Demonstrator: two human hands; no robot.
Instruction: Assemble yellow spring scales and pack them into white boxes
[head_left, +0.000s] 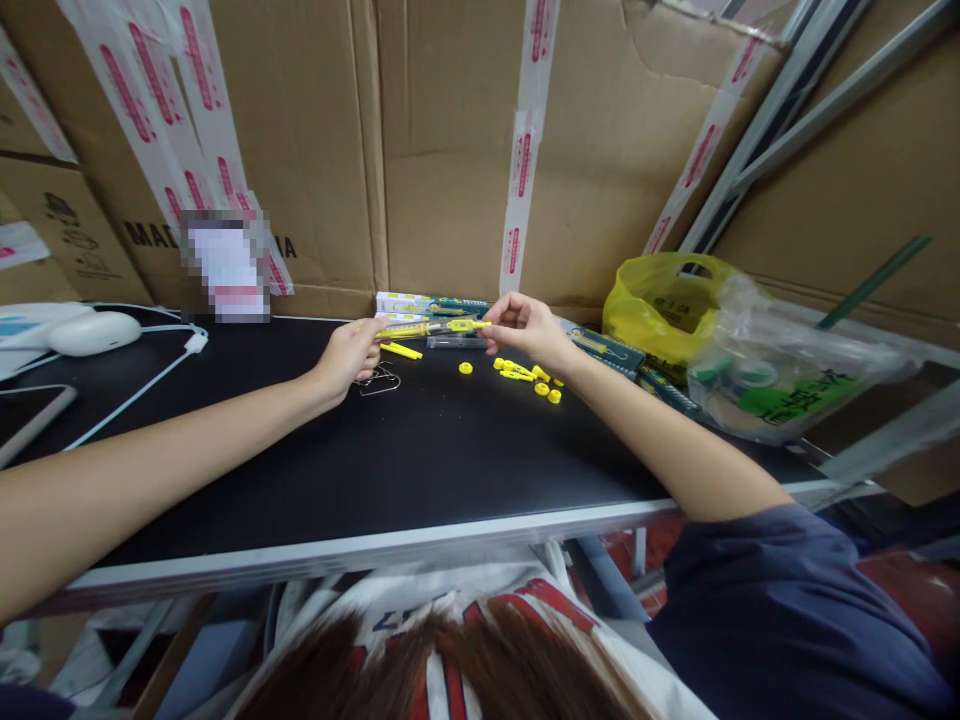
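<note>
My left hand (352,355) and my right hand (525,328) both grip a long yellow and grey tool (435,327), one at each end, holding it level just above the black table (420,450). Fingers of both hands are curled round it. Under the tool lie a loose yellow stick (401,350), a small yellow cap (466,368) and a cluster of small yellow parts (525,375) by my right wrist. A bent wire clip (379,380) lies beside my left hand. Flat packaged boxes (427,303) rest behind the tool.
Cardboard boxes (450,140) wall the back. A yellow plastic bag (660,305) and a clear bag (780,375) with green print sit at the right. A white device (90,333) with a cable (142,390) lies at the left. The table's metal edge (420,545) runs near me.
</note>
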